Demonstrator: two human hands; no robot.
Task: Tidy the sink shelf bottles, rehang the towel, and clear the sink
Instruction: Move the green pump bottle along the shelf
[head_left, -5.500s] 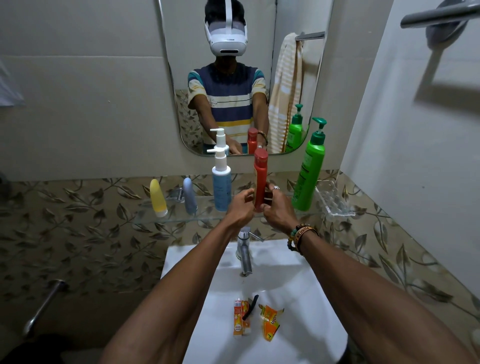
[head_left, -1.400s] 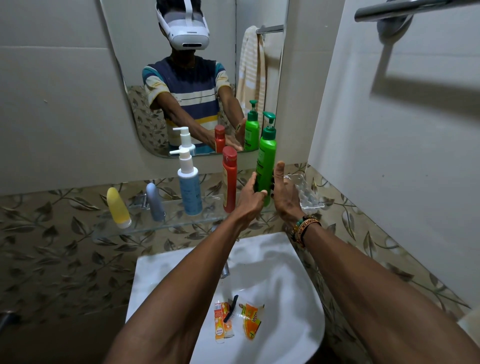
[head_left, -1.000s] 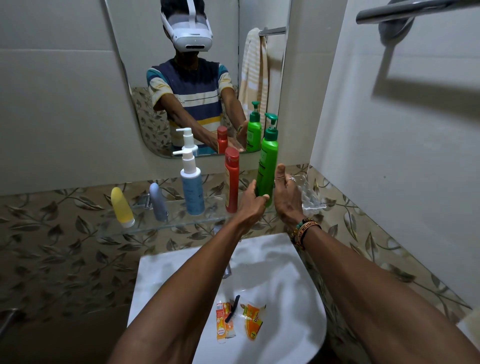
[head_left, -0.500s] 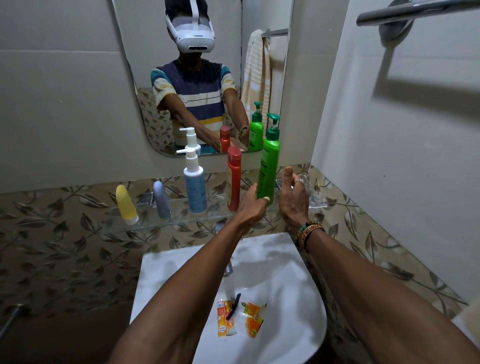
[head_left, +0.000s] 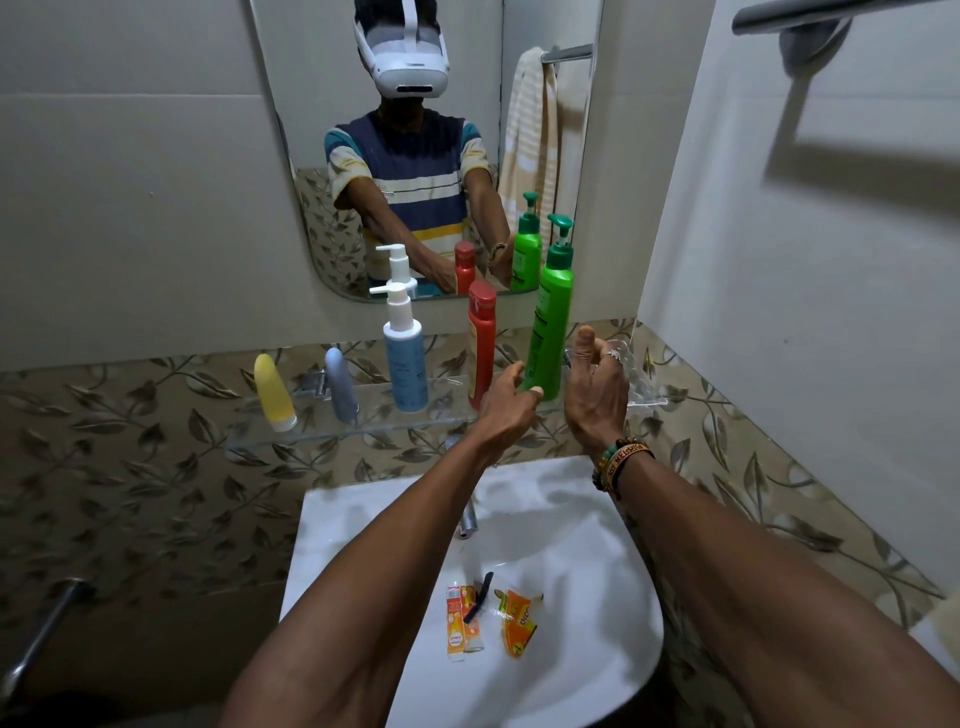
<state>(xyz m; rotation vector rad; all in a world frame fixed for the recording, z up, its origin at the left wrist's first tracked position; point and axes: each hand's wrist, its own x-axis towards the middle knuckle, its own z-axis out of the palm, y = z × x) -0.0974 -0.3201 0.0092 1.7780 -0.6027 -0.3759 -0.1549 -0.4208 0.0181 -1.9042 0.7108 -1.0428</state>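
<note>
On the glass shelf (head_left: 363, 418) several bottles stand upright in a row: yellow (head_left: 274, 392), grey (head_left: 340, 384), blue pump (head_left: 407, 358), red (head_left: 481, 343) and green pump (head_left: 550, 322). My left hand (head_left: 506, 410) touches the green bottle's base with its fingertips, thumb raised. My right hand (head_left: 595, 395) hovers just right of that bottle, fingers straight, not touching it. Orange wrappers (head_left: 460, 621) (head_left: 517, 618) and a small black item (head_left: 480, 597) lie in the white sink (head_left: 597, 571). A striped towel (head_left: 530, 135) shows only in the mirror.
A bare towel bar (head_left: 789, 13) juts from the right wall at the top. A clear plastic dish (head_left: 641, 374) sits at the shelf's right end, behind my right hand. The tap (head_left: 469, 514) stands at the back of the sink, partly hidden by my left forearm.
Both hands went from the red bottle to the green one. In the last second my right hand came off the green bottle and my left hand's hold loosened to a touch.
</note>
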